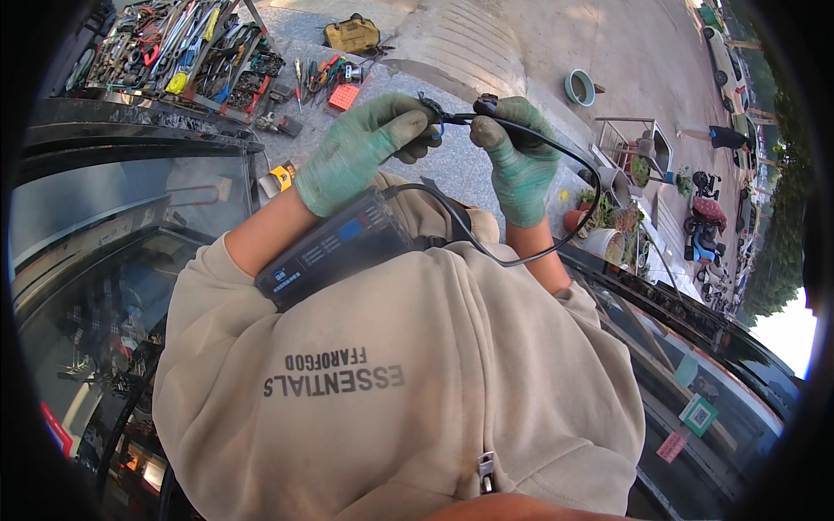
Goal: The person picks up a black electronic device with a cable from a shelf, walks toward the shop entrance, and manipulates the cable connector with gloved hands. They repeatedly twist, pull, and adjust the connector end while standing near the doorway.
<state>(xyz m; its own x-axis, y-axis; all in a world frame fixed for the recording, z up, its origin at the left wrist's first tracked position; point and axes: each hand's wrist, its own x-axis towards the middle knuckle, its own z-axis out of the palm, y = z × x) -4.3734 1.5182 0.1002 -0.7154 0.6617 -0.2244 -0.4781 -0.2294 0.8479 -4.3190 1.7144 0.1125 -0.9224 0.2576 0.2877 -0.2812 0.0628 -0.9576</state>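
Observation:
Both my hands wear green gloves and are raised in front of my chest. My left hand (360, 148) pinches a small black connector (432, 108) that has a bit of blue wire. My right hand (519, 161) grips a black plug (485, 106) right beside it; the two parts nearly touch. From the plug a black cable (575, 204) loops to the right and back down to a dark box-shaped device (334, 247) with a blue label. The device lies against my beige hooded top under my left forearm.
Dark car glass (95, 226) curves around me at left and lower right. Many hand tools (187, 52) lie spread on the pavement at the upper left, with a yellow bag (352, 35) beyond. A teal bowl (579, 87), potted plants (599, 204) and a small ride-on toy (705, 213) stand to the right.

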